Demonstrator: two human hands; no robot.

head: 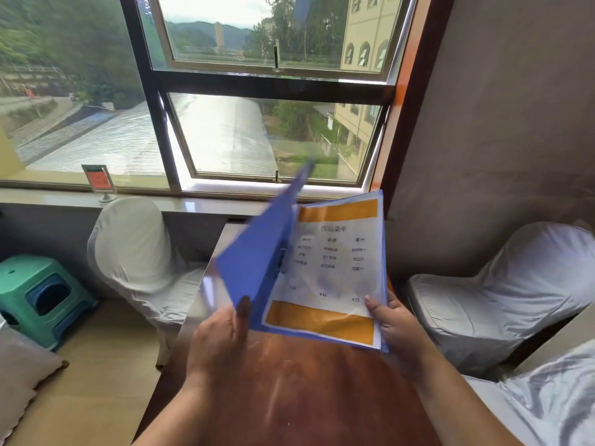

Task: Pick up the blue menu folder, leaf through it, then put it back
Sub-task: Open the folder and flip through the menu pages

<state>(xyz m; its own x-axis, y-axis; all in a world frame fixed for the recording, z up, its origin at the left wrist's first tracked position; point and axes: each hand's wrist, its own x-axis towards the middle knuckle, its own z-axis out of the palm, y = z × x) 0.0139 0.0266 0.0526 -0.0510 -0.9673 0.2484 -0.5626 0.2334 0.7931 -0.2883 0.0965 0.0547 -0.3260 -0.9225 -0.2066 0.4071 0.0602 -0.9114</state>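
I have the blue menu folder [257, 252] up off the wooden table [289, 381] and held in the air above it, so the pick-up is done and I judge myself early in the leafing. My left hand [219, 342] grips the lower edge of the front cover, thumb on its outer face, and the cover stands raised and blurred, about halfway open. My right hand [396, 326] supports the right side of the folder, thumb pressed on the lower corner of the exposed menu page [331, 272], the other fingers hidden behind so I cannot tell how they curl. That page, white with orange bands, looks like the first sheet; the rest of the stack lies under it. Left to do: turn through the pages, close the cover and lay the folder back on the table.
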